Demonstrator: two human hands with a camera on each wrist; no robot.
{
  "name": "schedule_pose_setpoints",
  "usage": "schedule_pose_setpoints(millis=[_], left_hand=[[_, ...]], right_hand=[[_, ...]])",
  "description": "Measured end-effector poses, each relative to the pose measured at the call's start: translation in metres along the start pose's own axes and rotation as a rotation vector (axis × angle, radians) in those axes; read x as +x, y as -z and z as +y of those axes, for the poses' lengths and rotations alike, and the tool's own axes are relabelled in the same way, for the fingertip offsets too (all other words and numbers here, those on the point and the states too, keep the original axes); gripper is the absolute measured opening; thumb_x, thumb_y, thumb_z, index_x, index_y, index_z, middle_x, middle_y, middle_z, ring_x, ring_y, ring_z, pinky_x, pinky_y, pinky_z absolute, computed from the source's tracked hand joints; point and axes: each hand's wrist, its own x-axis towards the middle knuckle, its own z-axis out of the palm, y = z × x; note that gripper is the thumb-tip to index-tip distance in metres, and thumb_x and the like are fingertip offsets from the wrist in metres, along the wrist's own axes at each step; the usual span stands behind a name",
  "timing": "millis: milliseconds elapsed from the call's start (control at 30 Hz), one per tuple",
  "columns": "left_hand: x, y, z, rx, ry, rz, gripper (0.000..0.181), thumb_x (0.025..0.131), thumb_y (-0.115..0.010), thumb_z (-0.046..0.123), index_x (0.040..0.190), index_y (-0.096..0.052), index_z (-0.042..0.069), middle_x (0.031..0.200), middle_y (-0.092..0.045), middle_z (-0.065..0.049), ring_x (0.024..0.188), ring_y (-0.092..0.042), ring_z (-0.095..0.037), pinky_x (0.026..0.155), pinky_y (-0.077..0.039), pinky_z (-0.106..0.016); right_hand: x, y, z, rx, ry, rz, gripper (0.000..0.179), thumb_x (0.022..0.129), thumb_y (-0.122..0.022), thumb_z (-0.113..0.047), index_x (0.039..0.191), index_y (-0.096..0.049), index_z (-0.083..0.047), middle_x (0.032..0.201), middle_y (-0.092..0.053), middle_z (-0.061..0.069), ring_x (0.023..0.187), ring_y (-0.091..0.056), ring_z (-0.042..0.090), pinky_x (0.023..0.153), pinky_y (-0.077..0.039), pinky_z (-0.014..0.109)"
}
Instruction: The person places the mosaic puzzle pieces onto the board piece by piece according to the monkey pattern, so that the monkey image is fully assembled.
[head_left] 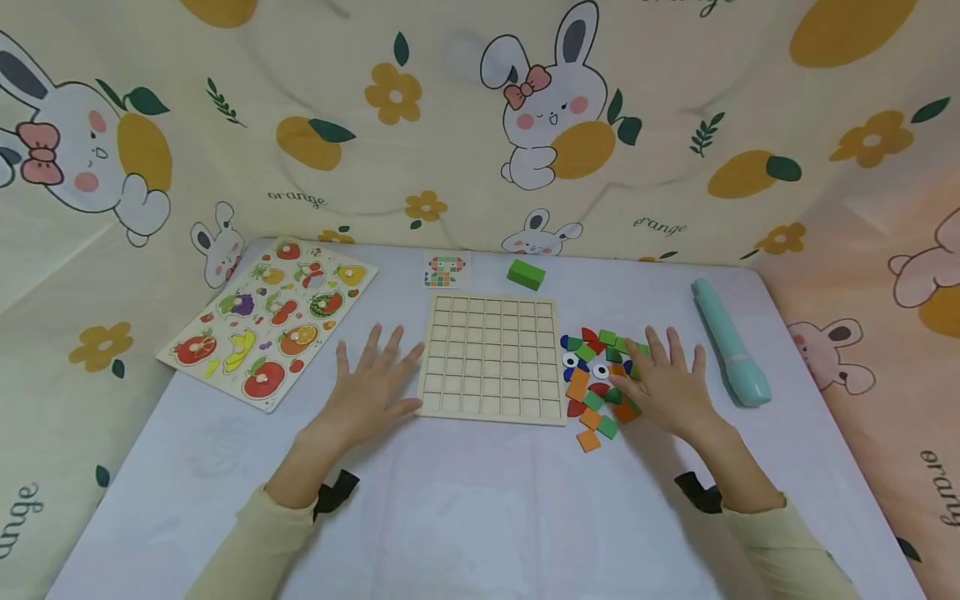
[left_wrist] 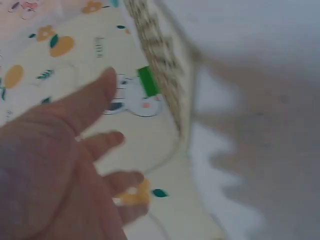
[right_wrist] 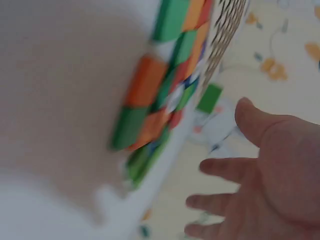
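A square wooden grid board (head_left: 491, 358) lies in the middle of the white table, its cells bare. My left hand (head_left: 372, 379) is spread with straight fingers just left of the board; in the left wrist view that hand (left_wrist: 75, 165) holds nothing. On the board's right side is a loose heap of coloured tiles (head_left: 592, 400) in orange, green, red and blue, with round eye pieces (head_left: 601, 372) among them. My right hand (head_left: 667, 383), fingers spread, is over the heap's right edge. The right wrist view shows that hand (right_wrist: 280, 170) with nothing in its grasp, beside the tiles (right_wrist: 145, 87).
A fruit puzzle board (head_left: 273, 321) lies at the left. Behind the grid board are a small pattern card (head_left: 446, 271) and a green block (head_left: 527, 274). A teal wand-shaped object (head_left: 731, 346) lies at the right. Printed cloth (head_left: 450, 125) hangs behind the table.
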Motion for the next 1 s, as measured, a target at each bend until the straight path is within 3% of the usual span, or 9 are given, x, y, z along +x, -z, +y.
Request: schedule_pose_setpoints(millis=[133, 233, 433, 600, 700, 800, 1000], left_hand=[[0.006, -0.011, -0.007, -0.151, -0.077, -0.013, 0.074, 0.091, -0.073, 0.034, 0.153, -0.04, 0.01, 0.159, -0.029, -0.023, 0.146, -0.024, -0.042, 0.107, -0.021, -0.071], [0.01, -0.018, -0.011, -0.221, -0.133, -0.005, 0.071, 0.088, -0.077, 0.029, 0.148, -0.047, 0.005, 0.154, -0.038, -0.024, 0.141, -0.035, -0.041, 0.107, -0.031, -0.063], [0.016, -0.025, -0.016, -0.271, -0.167, -0.017, 0.073, 0.083, -0.081, 0.033, 0.144, -0.052, 0.006, 0.152, -0.041, -0.023, 0.138, -0.04, -0.04, 0.105, -0.036, -0.059], [0.019, -0.027, -0.016, -0.284, -0.162, -0.038, 0.075, 0.08, -0.084, 0.036, 0.143, -0.054, 0.006, 0.152, -0.04, -0.024, 0.137, -0.04, -0.042, 0.104, -0.035, -0.06], [0.02, -0.029, -0.017, -0.279, -0.156, -0.05, 0.076, 0.08, -0.084, 0.038, 0.142, -0.054, 0.007, 0.154, -0.038, -0.022, 0.139, -0.038, -0.04, 0.105, -0.034, -0.06], [0.021, -0.031, -0.018, -0.251, -0.154, -0.059, 0.075, 0.08, -0.082, 0.04, 0.142, -0.055, 0.007, 0.157, -0.036, -0.019, 0.14, -0.036, -0.039, 0.105, -0.033, -0.06], [0.02, -0.033, -0.018, -0.227, -0.156, -0.077, 0.076, 0.083, -0.08, 0.041, 0.145, -0.052, 0.007, 0.161, -0.03, -0.015, 0.142, -0.032, -0.04, 0.105, -0.03, -0.062]], right_hand=[[0.006, -0.003, 0.024, 0.189, 0.003, 0.043, 0.06, 0.098, -0.062, -0.033, 0.141, -0.048, 0.006, 0.148, -0.035, 0.037, 0.137, -0.026, 0.056, 0.104, -0.015, 0.076], [0.009, -0.004, 0.038, 0.365, -0.028, 0.05, 0.052, 0.099, -0.062, -0.026, 0.137, -0.05, 0.008, 0.144, -0.041, 0.036, 0.134, -0.033, 0.055, 0.102, -0.025, 0.072], [0.012, -0.009, 0.051, 0.587, -0.099, 0.101, 0.046, 0.101, -0.057, -0.021, 0.135, -0.051, 0.009, 0.14, -0.047, 0.034, 0.129, -0.041, 0.052, 0.101, -0.034, 0.067], [0.012, -0.015, 0.055, 0.657, -0.127, 0.164, 0.045, 0.102, -0.057, -0.024, 0.133, -0.054, 0.009, 0.131, -0.055, 0.031, 0.119, -0.051, 0.044, 0.098, -0.043, 0.056], [0.011, -0.018, 0.058, 0.677, -0.13, 0.193, 0.042, 0.101, -0.059, -0.022, 0.129, -0.057, 0.009, 0.125, -0.059, 0.029, 0.112, -0.054, 0.038, 0.093, -0.048, 0.033], [0.008, -0.02, 0.06, 0.694, -0.131, 0.206, 0.037, 0.099, -0.062, -0.018, 0.125, -0.059, 0.009, 0.12, -0.061, 0.027, 0.103, -0.055, 0.028, 0.081, -0.042, 0.014], [0.006, -0.022, 0.058, 0.702, -0.088, 0.212, 0.029, 0.095, -0.067, -0.009, 0.118, -0.064, 0.008, 0.107, -0.064, 0.024, 0.089, -0.054, 0.013, 0.074, -0.043, 0.011]])
